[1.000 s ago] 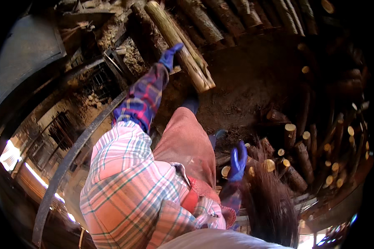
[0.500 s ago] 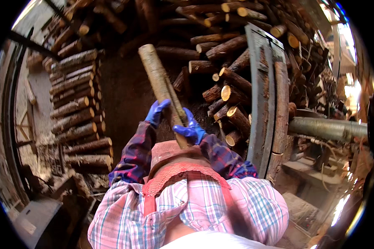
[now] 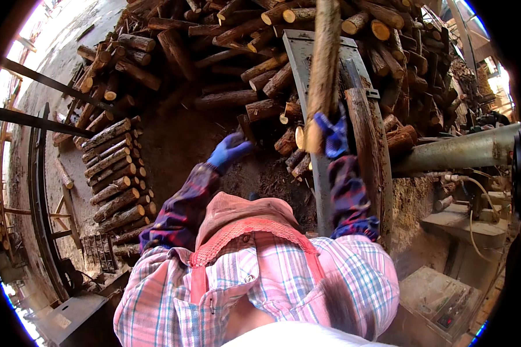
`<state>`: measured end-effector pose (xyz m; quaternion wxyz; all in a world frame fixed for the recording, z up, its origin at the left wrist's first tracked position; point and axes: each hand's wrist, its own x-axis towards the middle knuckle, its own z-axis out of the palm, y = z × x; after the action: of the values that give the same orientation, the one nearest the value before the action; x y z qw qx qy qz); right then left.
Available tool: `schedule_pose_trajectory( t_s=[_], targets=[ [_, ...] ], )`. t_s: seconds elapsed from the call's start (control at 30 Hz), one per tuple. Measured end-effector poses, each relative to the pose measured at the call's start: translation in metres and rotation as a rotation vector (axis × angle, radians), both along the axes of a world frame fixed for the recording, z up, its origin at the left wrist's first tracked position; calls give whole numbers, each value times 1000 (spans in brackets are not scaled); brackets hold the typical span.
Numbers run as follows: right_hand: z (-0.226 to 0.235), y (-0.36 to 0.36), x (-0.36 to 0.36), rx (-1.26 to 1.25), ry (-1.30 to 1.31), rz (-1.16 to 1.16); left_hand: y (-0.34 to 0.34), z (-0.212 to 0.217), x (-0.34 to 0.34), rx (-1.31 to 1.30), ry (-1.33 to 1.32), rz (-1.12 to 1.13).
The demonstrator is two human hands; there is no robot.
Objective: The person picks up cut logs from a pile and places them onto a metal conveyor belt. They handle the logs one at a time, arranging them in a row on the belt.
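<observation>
A long pale-barked log (image 3: pixel 324 63) lies lengthwise over the grey metal trough (image 3: pixel 298 52), slightly blurred. My right hand (image 3: pixel 334 134), in a blue glove, grips it near its near end, with the thumb across the bark and the other fingers partly hidden at its right side. A second, darker log (image 3: pixel 362 124) rests in the trough just right of that hand. My left hand (image 3: pixel 230 152), also blue-gloved, hangs over the dark floor with its fingers stretched out and nothing in it.
A neat stack of cut logs (image 3: pixel 117 182) stands at the left. Loose logs (image 3: pixel 231 58) are heaped at the far side, and others lie right of the trough. A thick metal cylinder (image 3: pixel 463 149) joins from the right, near a hose (image 3: pixel 473 220). Metal bars (image 3: pixel 40 122) cross at the left.
The log has swung right, from in front of me to over the trough, with my right hand on it. My left hand has let go of it. The view has shifted too.
</observation>
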<state>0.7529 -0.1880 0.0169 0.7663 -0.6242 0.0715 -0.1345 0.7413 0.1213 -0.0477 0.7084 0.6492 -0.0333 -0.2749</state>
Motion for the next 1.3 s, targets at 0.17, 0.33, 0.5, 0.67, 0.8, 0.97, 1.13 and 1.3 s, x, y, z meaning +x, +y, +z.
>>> schedule_pose_trajectory(
  t_s=[0.17,0.33,0.5,0.67,0.8,0.97,1.13,1.3],
  targets=[
    [61,-101,110,-697,-136,-65,140,-105,-76,459,191,359],
    [34,-183,189,-1095,281,-86,191,-107,-151,-21,648,571],
    [-22,-146,162,-1230,219,65,224,-138,-242,-428,737,682],
    [2,-144,123,-1457,160,27,212,-167,-310,196,338,689],
    [19,-6,100,-1477,-29,-113,236,-186,-330,282,669,921],
    [-31,216,-24,-1148,38,289,296,-268,-429,276,855,1111],
    [-147,193,-116,-644,390,882,283,-259,-430,365,967,1308],
    [-115,206,-207,-773,663,1292,294,-290,-447,290,827,1674]
  ],
)
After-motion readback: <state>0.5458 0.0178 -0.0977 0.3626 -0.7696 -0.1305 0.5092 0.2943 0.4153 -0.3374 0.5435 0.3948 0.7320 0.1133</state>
